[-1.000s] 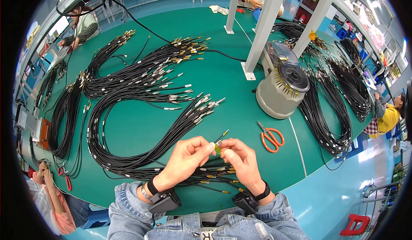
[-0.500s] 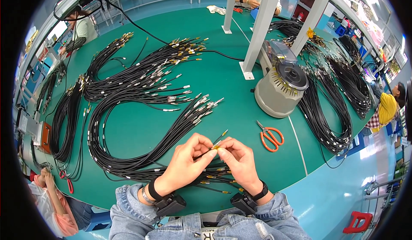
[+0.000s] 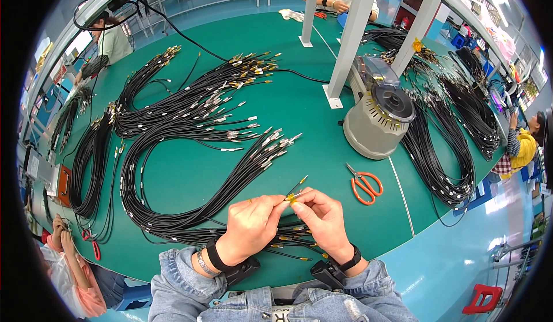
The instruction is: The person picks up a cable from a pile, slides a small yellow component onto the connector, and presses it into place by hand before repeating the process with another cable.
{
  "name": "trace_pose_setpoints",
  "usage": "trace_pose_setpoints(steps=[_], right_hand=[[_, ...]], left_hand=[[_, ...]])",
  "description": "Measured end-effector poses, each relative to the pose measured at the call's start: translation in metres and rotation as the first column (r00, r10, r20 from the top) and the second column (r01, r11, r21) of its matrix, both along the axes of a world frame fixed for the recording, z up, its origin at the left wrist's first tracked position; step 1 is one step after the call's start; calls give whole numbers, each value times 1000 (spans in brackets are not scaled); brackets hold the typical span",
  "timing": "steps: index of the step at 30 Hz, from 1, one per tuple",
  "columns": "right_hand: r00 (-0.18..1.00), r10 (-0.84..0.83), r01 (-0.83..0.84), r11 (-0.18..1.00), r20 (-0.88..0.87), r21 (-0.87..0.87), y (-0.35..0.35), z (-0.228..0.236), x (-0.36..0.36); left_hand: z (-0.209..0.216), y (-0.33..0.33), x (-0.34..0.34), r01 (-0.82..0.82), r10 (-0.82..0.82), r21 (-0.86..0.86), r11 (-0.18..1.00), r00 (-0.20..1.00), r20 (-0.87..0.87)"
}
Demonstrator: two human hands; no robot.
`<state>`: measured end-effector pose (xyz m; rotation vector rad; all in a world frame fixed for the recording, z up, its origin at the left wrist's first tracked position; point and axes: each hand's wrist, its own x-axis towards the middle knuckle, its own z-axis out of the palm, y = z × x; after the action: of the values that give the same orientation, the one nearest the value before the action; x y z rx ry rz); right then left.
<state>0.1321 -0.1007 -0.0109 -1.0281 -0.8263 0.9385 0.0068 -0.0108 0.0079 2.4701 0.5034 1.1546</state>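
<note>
In front of me, above the near bundle of cables, my left hand (image 3: 253, 221) pinches a thin black cable (image 3: 297, 186) close to its end. The cable's tip pokes out beyond my fingers, pointing away and to the right. My right hand (image 3: 324, 218) meets the left one, its thumb and forefinger closed on a small yellow strip (image 3: 292, 197) at the cable. What exactly the strip is, I cannot make out. Under my hands lie more cable ends (image 3: 288, 241) with yellow tips, partly covered. Orange-handled scissors (image 3: 365, 185) rest to the right of my right hand.
Curved bundles of black cables (image 3: 173, 207) cover the left of the green table (image 3: 305, 114). A round grey machine (image 3: 377, 123) stands beside a white metal post (image 3: 351, 40). More cable bundles (image 3: 438, 155) lie at the right. Several people work around the table.
My left hand has rolled over, so its back faces up more. More of the yellow strip shows between my fingertips. The right hand stays nearly in place.
</note>
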Motion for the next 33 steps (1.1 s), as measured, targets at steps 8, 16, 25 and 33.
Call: trace_pose_setpoints(steps=[8, 16, 25, 33], right_hand=[[1000, 11, -11, 1000, 0, -3, -1, 0, 0], [1000, 16, -16, 1000, 22, -15, -1, -1, 4], [995, 9, -12, 1000, 101, 28, 0, -6, 7], [993, 3, -14, 995, 119, 94, -1, -6, 6]], left_hand=[[-3, -3, -1, 65, -65, -216, 974, 998, 8], [2, -5, -2, 108, -116, -315, 943, 993, -9], [14, -2, -6, 182, -227, -570, 801, 974, -8], [20, 8, -9, 231, -363, -908, 349, 927, 96]])
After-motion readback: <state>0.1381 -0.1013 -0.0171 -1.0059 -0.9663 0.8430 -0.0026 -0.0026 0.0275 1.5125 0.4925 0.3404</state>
